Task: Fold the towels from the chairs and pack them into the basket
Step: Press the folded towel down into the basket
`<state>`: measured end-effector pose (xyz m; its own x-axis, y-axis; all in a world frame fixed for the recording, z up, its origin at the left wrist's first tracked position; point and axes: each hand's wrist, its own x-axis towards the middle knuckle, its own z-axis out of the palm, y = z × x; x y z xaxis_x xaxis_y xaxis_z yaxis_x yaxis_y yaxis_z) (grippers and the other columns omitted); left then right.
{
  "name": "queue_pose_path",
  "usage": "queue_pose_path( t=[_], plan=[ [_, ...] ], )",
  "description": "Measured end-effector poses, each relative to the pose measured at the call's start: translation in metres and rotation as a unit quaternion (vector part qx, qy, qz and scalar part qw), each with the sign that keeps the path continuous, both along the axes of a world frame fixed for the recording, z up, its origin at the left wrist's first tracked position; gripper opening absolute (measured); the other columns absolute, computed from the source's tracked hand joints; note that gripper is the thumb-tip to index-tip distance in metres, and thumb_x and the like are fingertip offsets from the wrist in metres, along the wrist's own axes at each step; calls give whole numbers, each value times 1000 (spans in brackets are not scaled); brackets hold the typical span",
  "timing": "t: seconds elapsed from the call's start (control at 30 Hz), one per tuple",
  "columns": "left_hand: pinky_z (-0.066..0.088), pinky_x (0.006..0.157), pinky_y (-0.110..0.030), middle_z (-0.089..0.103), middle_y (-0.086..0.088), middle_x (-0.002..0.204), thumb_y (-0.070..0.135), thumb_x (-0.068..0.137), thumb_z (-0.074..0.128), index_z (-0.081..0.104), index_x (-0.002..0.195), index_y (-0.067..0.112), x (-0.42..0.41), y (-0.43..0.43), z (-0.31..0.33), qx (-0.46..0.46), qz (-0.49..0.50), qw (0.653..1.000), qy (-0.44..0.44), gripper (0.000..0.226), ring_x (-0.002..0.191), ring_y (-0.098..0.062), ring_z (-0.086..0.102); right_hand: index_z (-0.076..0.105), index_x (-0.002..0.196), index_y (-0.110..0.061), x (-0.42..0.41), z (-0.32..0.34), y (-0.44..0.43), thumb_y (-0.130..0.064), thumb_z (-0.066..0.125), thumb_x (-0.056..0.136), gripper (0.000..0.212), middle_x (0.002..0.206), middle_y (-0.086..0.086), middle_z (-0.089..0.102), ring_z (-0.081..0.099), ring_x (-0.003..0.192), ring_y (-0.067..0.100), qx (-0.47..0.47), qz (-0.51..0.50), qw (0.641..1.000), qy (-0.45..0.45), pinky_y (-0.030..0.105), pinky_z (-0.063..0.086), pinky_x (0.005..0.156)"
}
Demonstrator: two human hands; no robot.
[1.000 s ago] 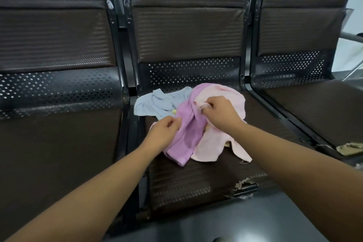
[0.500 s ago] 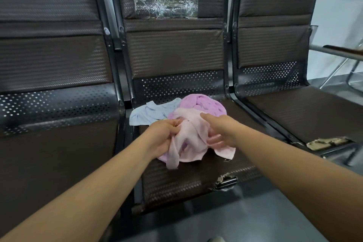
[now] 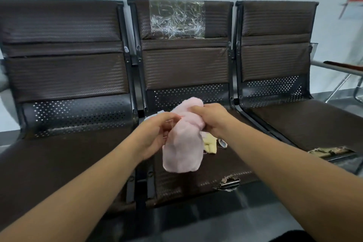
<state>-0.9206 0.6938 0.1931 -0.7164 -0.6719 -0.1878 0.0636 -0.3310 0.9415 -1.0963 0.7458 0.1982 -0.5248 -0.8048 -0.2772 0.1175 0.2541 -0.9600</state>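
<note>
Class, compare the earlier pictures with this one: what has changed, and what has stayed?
The left hand and right hand have gripped the pink towel and lifted it off the pile; it now hangs above the middle seat. The purple towel is hidden. The chairs and the blue towel stayed put.

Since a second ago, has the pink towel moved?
Yes. The pink towel rose off the middle chair seat; left hand and right hand hold it up.

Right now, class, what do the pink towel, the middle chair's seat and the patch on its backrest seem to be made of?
Pink towel: soft matte cloth, perhaps microfibre; hangs limp, fuzzy. Seat: probably textured synthetic leather, slight sheen; its torn front edge bares pale backing. Patch: clear glossy plastic film or tape, crinkled.
</note>
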Motion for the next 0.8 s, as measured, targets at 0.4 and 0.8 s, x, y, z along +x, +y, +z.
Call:
queue_pose_path(
  t=[0.4, 0.8],
  plan=[
    [52, 98, -40, 72, -7, 119, 9, 89, 70, 58, 129, 6, 129, -33, -6, -116, 190, 975, -23, 42, 115, -25, 66, 66, 104, -10, 134, 20, -26, -14, 75, 84, 22, 100, 7, 72, 69, 91, 24, -90, 138, 985, 41, 39, 60, 69],
    [50, 78, -24, 72, -1, 91, -15, 95, 44, 64, 100, 15, 209, -60, -3, -177, 302, 936, -40, 36, 89, -13, 64, 57, 80, -16, 184, -11, -55, -31, 90, 70, 37, 70, 0, 54, 48, 67, 14, -45, 314, 938, 136, 27, 37, 59]
  ],
)
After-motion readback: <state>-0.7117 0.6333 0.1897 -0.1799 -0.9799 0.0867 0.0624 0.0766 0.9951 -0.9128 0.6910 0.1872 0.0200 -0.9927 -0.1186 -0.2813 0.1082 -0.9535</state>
